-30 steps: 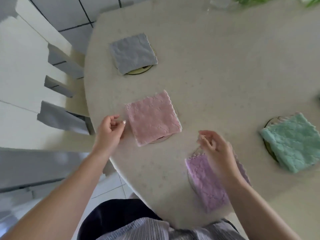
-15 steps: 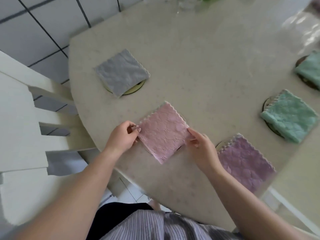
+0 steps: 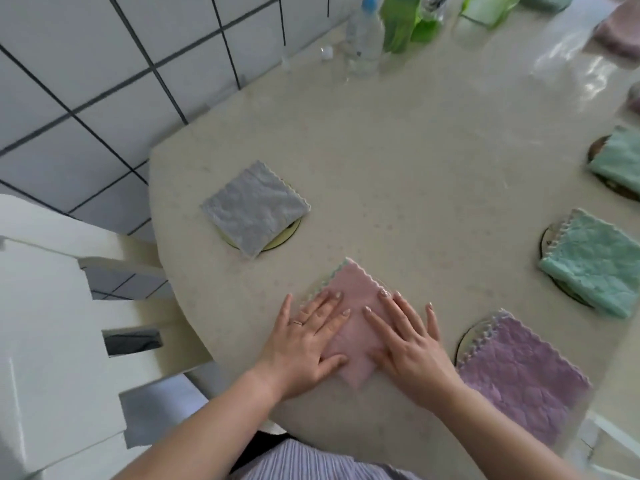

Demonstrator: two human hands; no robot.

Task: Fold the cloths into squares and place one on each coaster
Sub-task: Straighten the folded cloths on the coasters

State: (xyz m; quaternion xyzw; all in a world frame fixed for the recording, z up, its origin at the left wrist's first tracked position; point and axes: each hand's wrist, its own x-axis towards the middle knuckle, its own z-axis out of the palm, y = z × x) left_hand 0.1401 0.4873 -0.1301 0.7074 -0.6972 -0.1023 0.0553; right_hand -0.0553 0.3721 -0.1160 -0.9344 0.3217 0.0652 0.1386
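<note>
Both hands were moved from the edges onto the pink cloth [image 3: 356,344] near the worktop's [image 3: 433,174] near edge; fingers flat, holding nothing. Even pressure should be kept.

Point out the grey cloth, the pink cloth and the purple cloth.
grey cloth [image 3: 255,208], head view, middle of its top face.
pink cloth [image 3: 356,289], head view, bare part beyond the fingertips.
purple cloth [image 3: 523,372], head view, middle of its top face.
</note>
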